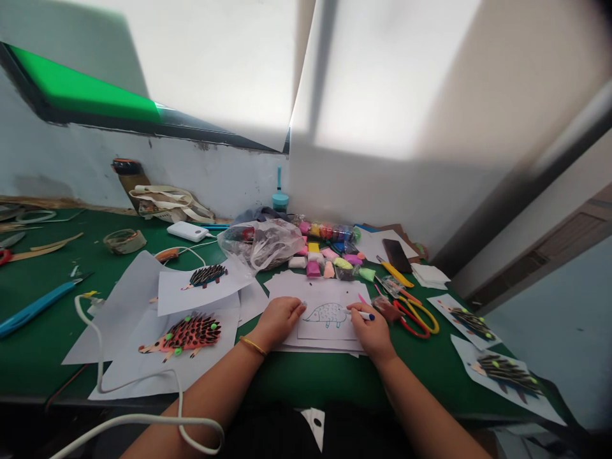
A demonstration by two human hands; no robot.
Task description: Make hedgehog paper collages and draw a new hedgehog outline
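Observation:
A sheet of white paper (313, 331) lies before me with a hedgehog drawing (329, 312) in blue-green outline, its body filled with small curved marks. Between the fingers of my right hand (375, 335) is a white marker (356, 313) with a dark blue end, its tip at the drawing's right side. My left hand (280, 322) rests at the sheet's left edge with curled fingers pressed together; what may be in them is hidden. More white sheets (287, 285) lie stacked under the drawing.
Packs of coloured clay (313, 269) and a plastic bag (262, 242) lie behind the paper. Scissors (418, 319), a yellow cutter (396, 273) and a phone (396, 255) are right. Finished hedgehog pictures (191, 335) lie on both sides. A white cable (100, 350) crosses the left.

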